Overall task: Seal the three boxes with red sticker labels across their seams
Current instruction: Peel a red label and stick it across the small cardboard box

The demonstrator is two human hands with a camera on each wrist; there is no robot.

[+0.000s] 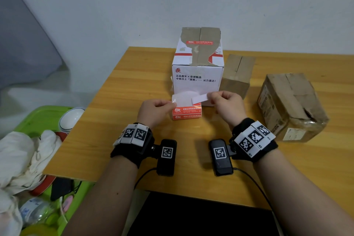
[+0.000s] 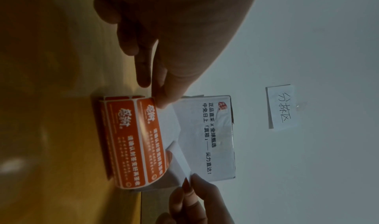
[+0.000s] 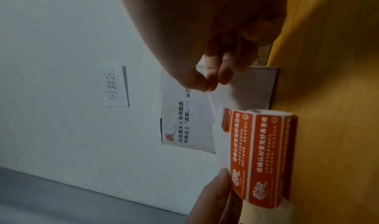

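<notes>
A roll of red sticker labels [image 1: 186, 111] lies on the wooden table [image 1: 107, 132] in front of the white box [image 1: 198, 82]. That box carries one red sticker [image 1: 199, 42] across its top seam. My left hand [image 1: 172, 104] pinches the roll's white backing paper [image 2: 164, 122]. My right hand [image 1: 209, 96] pinches one end of a half-peeled label [image 1: 199, 99], white side up; its other end still clings to the roll [image 3: 262, 154]. Two brown boxes [image 1: 237, 74] [image 1: 291, 105] stand to the right, with no red sticker showing on them.
Off the table's left edge sits a green bin [image 1: 38, 119] with a white bowl [image 1: 71, 119] and crumpled cloths [image 1: 24, 159]. A handwritten paper note [image 3: 115, 85] is stuck on the wall behind the boxes.
</notes>
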